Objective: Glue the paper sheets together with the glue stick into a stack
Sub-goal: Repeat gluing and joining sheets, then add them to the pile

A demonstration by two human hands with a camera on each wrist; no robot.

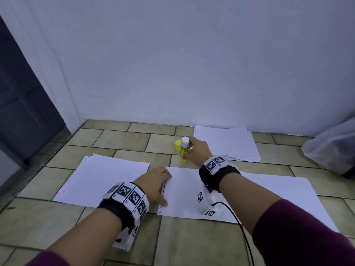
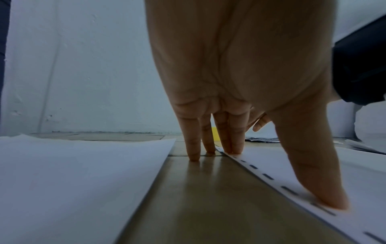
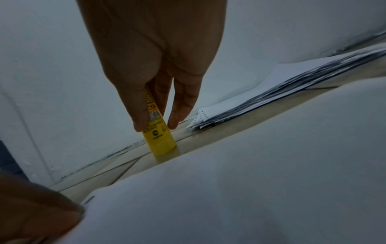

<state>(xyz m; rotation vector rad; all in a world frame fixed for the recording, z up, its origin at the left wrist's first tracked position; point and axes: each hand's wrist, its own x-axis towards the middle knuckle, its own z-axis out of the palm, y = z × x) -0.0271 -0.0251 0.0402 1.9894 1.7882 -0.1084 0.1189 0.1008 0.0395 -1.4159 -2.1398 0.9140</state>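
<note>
Sleeves (image 1: pixel 307 233) nearest the lens, maroon, both forearms reaching toward 12 o'clock over tiled floor (image 1: pixel 119 140). Left to right: loose sheet (image 1: pixel 103 179) at 9 o'clock; left hand (image 1: pixel 156 184) with fingers straight, spread flat; two fingertips (image 2: pixel 234 148) and the thumb press the punched edge of the centre sheet (image 1: pixel 184 192), the other two land on bare tile just beside it. Nothing held, only pinning. Cap (image 1: pixel 178 145) off, lying at 12 o'clock just left of the glue (image 1: pixel 184 151). Glue stands upright on the tile, white tip up, just beyond the centre sheet's far edge. Right hand (image 1: pixel 197 151) closes on it from the right, thumb and fingers (image 3: pixel 179 113) pinching the barrel low down; base appears to touch the floor. Paper pile (image 1: pixel 225 144) at 1 o'clock by the wall (image 1: pixel 192 64); plastic bag (image 1: pixel 332 148) at 3 o'clock.

Step, as I judge it: pick up glue, bring it to the centre sheet. To do it well: firm pinch mid-barrel, not at the base, so the tip can be turned down; lift straight to avoid knocking the cap. Keep left hand pinning so the sheet doesn't drag under the strokes. Run glue along edges and corners, light pressure, then lay the next sheet with punched edges matched.
</note>
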